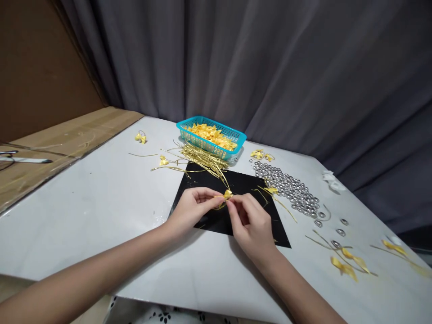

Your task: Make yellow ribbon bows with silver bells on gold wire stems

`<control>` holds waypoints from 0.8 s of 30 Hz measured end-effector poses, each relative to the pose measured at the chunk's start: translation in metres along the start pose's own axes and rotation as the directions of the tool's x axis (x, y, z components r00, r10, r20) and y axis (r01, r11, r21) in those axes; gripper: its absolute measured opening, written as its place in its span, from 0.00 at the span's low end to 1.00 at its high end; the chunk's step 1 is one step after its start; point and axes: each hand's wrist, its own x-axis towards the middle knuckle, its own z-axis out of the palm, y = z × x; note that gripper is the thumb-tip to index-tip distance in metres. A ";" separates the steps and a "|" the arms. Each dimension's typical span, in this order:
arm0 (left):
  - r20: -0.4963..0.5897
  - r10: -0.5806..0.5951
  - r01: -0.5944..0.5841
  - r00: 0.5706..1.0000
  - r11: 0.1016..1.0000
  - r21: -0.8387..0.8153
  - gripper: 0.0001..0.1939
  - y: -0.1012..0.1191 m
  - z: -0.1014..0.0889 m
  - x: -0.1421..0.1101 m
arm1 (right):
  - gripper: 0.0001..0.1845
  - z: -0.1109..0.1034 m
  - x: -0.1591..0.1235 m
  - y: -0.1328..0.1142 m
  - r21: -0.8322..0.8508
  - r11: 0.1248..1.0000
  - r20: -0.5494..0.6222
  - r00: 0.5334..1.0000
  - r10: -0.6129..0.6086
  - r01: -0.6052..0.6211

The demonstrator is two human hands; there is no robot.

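Both my hands meet over a black sheet point(221, 220) at the middle of the table. Between their fingertips is a small yellow ribbon bow point(228, 194) with gold cord about it. My left hand point(194, 207) pinches its left side, thumb against forefinger. From the right, my right hand point(251, 220) pinches close under the bow. Fingers partly hide how the cord runs. Just beyond the hands lies a bundle of gold cords point(205, 159), its ends reaching onto the sheet.
A blue basket point(241, 140) full of yellow bows stands at the back. Many silver domed beads point(286, 184) spread on the right. Loose bows point(344, 267) and cords lie at the front right. Finished-looking bow pieces point(141, 137) sit at the far left. A grey curtain point(216, 58) hangs behind.
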 end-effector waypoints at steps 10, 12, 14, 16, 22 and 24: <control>0.001 -0.060 0.060 0.998 0.998 0.005 0.06 -0.002 -0.008 0.008 | 0.10 -0.022 0.015 0.012 0.328 0.908 -0.118 0.942 0.314 -0.262; -0.036 -0.082 0.081 0.996 0.997 -0.012 0.05 -0.003 -0.010 0.010 | 0.12 -0.027 0.019 0.012 0.483 0.810 -0.107 0.895 0.432 -0.333; -0.064 -0.096 0.094 0.993 0.995 -0.032 0.05 -0.004 -0.011 0.012 | 0.13 -0.032 0.023 0.014 0.607 0.704 -0.074 0.856 0.511 -0.368; -0.083 -0.108 0.105 0.991 0.994 -0.043 0.04 -0.004 -0.012 0.012 | 0.14 -0.038 0.028 0.018 0.693 0.606 -0.025 0.826 0.564 -0.392; -0.094 -0.128 0.126 0.987 0.992 -0.025 0.02 -0.005 -0.011 0.013 | 0.18 -0.054 0.040 0.027 0.835 0.406 0.116 0.839 0.532 -0.372; -0.084 -0.134 0.132 0.987 0.991 -0.021 0.02 -0.007 -0.011 0.013 | 0.18 -0.053 0.039 0.023 0.829 0.414 0.141 0.856 0.497 -0.377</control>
